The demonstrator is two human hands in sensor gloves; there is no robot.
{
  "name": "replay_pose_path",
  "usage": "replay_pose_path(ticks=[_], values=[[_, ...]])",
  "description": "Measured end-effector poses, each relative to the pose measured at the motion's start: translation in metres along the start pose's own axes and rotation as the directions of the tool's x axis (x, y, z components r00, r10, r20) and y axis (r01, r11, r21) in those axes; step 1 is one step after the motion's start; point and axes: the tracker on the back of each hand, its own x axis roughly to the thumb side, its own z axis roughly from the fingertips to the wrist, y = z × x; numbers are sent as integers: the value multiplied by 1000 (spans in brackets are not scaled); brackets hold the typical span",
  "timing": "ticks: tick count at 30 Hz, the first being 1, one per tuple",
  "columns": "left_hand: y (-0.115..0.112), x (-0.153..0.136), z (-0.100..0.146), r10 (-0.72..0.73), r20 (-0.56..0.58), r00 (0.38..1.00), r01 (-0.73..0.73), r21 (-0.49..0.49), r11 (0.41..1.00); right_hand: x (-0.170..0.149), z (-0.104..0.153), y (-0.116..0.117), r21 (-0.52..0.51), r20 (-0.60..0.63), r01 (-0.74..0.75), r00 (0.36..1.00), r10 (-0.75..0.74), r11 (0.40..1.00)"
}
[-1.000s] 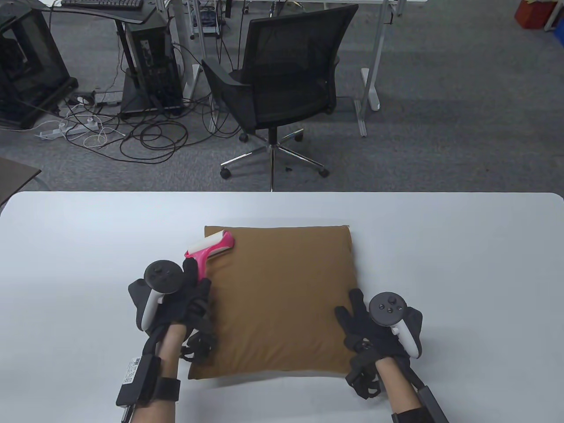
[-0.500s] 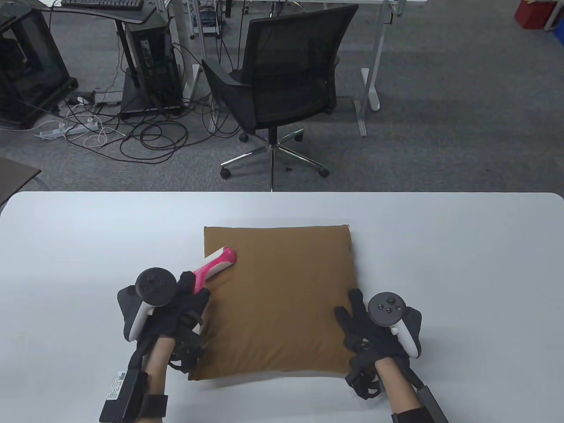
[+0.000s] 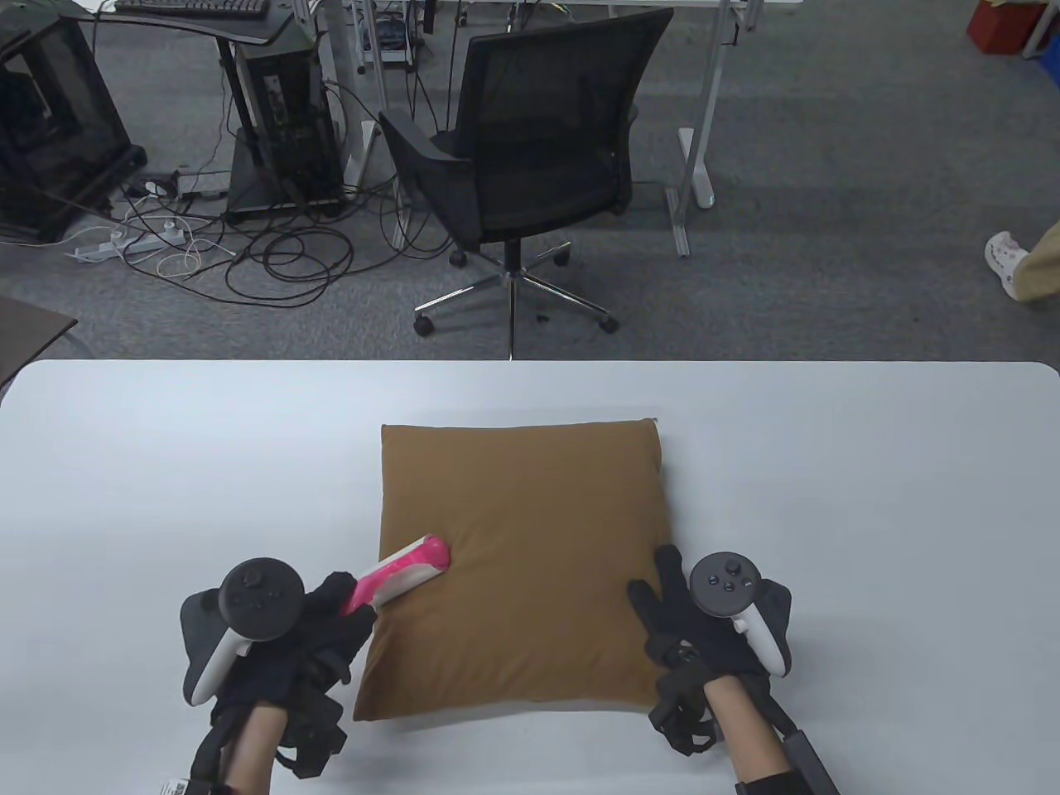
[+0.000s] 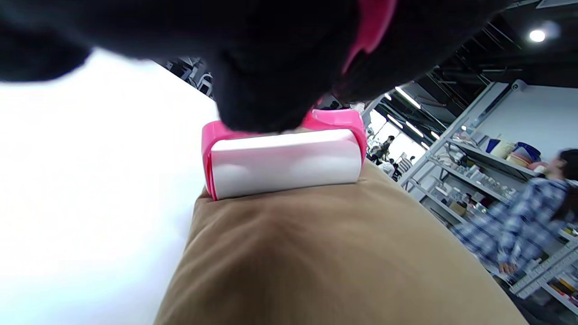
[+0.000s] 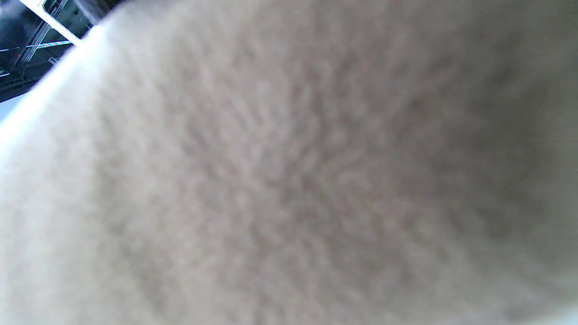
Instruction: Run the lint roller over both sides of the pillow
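Scene: a white tabletop (image 3: 166,464) seen from above, with two gloved hands coming in from the near edge.
Pillow: a square brown pillow (image 3: 530,563) lies flat on the middle of the tabletop, its top face up.
Roller: a pink lint roller (image 3: 397,575) lies across the pillow's left edge, about two thirds of the way toward the near side; its handle slants down and left into the left hand.
Roller head: in the left wrist view the white sticky roll (image 4: 284,162) sits in a pink frame and rests on the brown fabric, close to the pillow's edge.
Left hand: the left hand (image 3: 290,646) is just left of the pillow, fingers curled round the roller's pink handle; a black and white tracker sits on its back.
Right hand: the right hand (image 3: 704,629) lies at the pillow's near right corner, with two fingers (image 3: 671,571) straight and spread, resting on the fabric; it grips nothing.
Right wrist view: filled by blurred pale fabric, very close; no detail can be told.
Background: a black office chair (image 3: 530,157) stands on grey carpet beyond the tabletop, with cables (image 3: 273,257) on the floor to its left; a shoe (image 3: 1006,257) shows at the far right edge.
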Motion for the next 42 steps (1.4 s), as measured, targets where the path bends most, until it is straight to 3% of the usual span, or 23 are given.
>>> replay_pose_path(ticks=[12, 13, 14, 17, 21, 26, 32, 42], values=[[3, -1, 32, -25, 28, 999, 28, -119, 992, -1, 2, 2, 4, 4, -11, 1000, 10, 1000], [6, -1, 35, -11, 70, 997, 18, -102, 995, -1, 2, 2, 4, 4, -11, 1000, 11, 1000], [8, -2, 36, -10, 133, 991, 13, -25, 1000, -1, 2, 2, 3, 2, -12, 1000, 12, 1000], [9, 1, 40, 60, 178, 982, -71, 60, 996, -2, 1, 2, 7, -3, -4, 1000, 4, 1000], [5, 22, 45, 45, 255, 966, -83, 140, 987, -2, 2, 3, 7, -1, -5, 1000, 5, 1000], [-13, 61, 51, -169, 221, 960, 125, 200, 972, -2, 2, 3, 9, -2, -6, 1000, 6, 1000], [-34, 78, 26, -205, 141, 969, 168, 238, 957, -2, 2, 3, 3, -2, -10, 1000, 10, 1000], [-39, 113, -29, -409, 51, 911, 386, 245, 890, -1, 2, 2, 4, -5, -11, 1000, 11, 1000]])
